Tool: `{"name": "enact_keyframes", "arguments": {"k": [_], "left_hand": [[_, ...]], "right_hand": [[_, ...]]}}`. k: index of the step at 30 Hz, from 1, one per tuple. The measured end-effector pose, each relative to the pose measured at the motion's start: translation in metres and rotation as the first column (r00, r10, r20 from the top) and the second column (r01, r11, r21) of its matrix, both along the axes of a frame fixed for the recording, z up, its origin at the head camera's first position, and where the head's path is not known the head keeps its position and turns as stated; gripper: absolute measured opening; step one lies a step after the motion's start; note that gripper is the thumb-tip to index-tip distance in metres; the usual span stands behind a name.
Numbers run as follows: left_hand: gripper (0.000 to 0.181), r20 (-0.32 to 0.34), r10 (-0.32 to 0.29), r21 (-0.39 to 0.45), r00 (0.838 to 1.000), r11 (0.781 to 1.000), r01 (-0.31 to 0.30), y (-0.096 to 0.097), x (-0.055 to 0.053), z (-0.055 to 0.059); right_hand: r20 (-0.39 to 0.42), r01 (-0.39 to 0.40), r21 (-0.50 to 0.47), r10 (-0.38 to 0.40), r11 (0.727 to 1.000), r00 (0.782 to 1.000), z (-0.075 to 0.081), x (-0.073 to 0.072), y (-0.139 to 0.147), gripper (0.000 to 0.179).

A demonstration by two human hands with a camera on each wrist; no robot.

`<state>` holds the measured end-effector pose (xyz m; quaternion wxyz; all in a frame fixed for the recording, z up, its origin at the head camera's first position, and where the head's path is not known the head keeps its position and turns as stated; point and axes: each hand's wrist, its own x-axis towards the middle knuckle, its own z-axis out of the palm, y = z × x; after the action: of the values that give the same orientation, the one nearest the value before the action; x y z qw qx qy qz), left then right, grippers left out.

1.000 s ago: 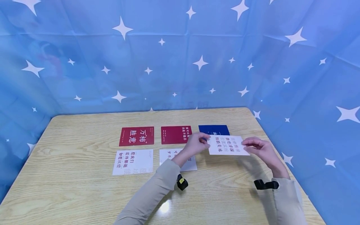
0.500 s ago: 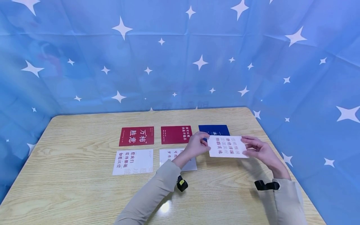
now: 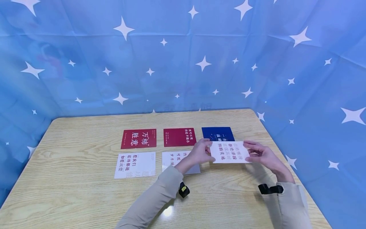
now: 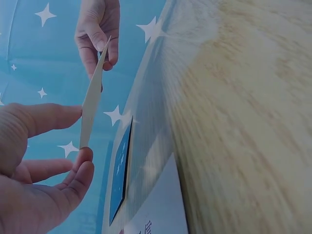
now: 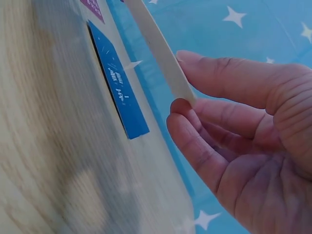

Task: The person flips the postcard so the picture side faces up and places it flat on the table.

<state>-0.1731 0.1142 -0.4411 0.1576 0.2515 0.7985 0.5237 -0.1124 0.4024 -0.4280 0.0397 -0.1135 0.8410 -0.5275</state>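
A white card (image 3: 229, 152) printed with red and pale characters is held up above the table at the right. At its left end the left hand (image 3: 200, 152) pinches it between thumb and fingers. The right hand (image 3: 261, 155) grips the opposite end. Both wrist views show the card edge-on, apart from the tabletop. Just behind it a blue card (image 3: 218, 133) lies flat, its near edge partly covered. Beneath the left hand and wrist lies another white card (image 3: 193, 169), partly hidden.
Two red cards (image 3: 139, 138) lie in the back row, left of the blue one. In the front row a white card (image 3: 145, 162) with dark red characters lies furthest left. The wooden table (image 3: 71, 190) ends at a blue star-patterned cloth (image 3: 171, 79).
Both hands have brought the white card slightly lower and nearer the person, so more of the blue card shows behind it. The cards on the table have stayed put.
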Motion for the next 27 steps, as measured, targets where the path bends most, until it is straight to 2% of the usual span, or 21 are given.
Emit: {"name": "enact_keyframes", "arguments": {"k": [6,10,16,24,27], "left_hand": [[0.079,-0.095,-0.034,-0.148,0.995,0.989,0.020,0.000,0.005,-0.002],[0.078,-0.104,-0.049,-0.182,0.993,0.983,0.029,0.001,0.007,-0.005],[0.041,-0.137,-0.067,-0.224,0.988,0.974,0.035,0.004,0.007,-0.010],[0.034,-0.103,-0.048,-0.234,0.994,0.972,0.023,0.005,0.011,-0.011],[0.046,-0.099,-0.051,-0.258,0.994,0.966,0.023,0.006,0.013,-0.011]], "right_hand": [[0.063,0.010,0.032,-0.012,0.999,0.998,-0.003,0.003,-0.002,0.059],[0.074,0.008,0.049,-0.012,0.999,0.997,-0.006,0.004,-0.003,0.059],[0.111,0.003,0.085,-0.013,0.996,0.994,-0.014,0.004,-0.003,0.060],[0.108,-0.014,0.092,0.004,0.996,0.994,-0.019,0.005,-0.004,0.058],[0.117,-0.008,0.119,-0.006,0.993,0.993,-0.018,0.005,-0.005,0.059]]}}
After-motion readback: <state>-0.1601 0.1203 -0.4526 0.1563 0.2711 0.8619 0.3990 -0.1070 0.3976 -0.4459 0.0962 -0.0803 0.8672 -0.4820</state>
